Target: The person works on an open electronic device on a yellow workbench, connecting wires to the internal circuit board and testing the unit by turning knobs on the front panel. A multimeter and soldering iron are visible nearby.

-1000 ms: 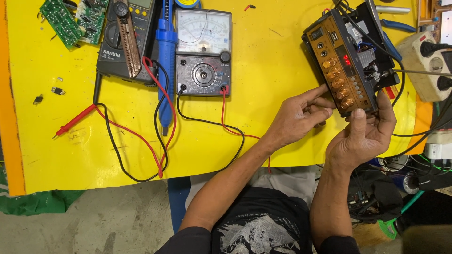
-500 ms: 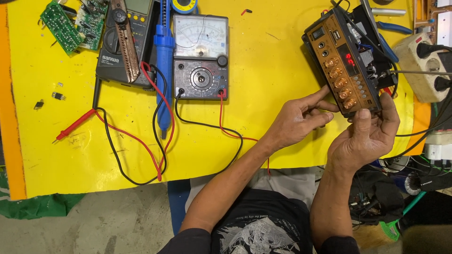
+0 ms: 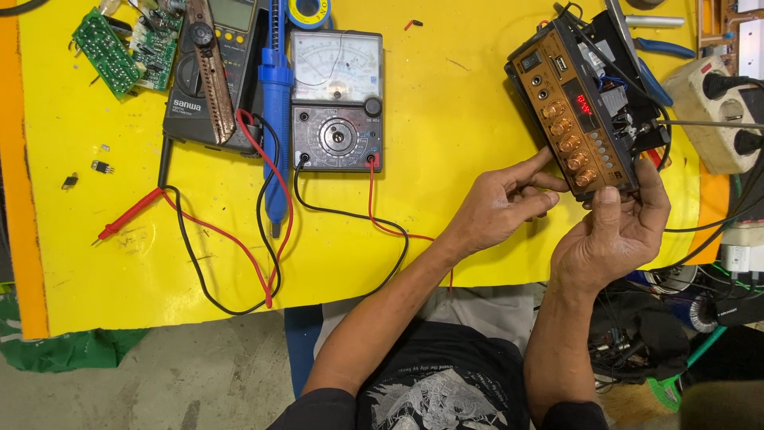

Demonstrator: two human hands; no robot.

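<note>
Amplifier module, a brown-faced unit with a row of brass knobs and a lit red display, is held near the right edge of the yellow counter, tilted so that its front panel faces upward toward the camera, apparently so the controls can be read and reached. The near lower corner is gripped by the right hand, fingers closed around the case and thumb pressed against the panel edge, which keeps the unit steady. The left hand is half curled and holds nothing; its index finger is stretched toward the lower knobs, touching or just beside them. Wires are seen trailing from the open back of the module toward the right edge. An analogue multimeter lies near the far edge at the middle, its red and black leads looped across the counter. A blue desoldering pump rests just beside it, and green circuit boards lie at the far left corner.
</note>
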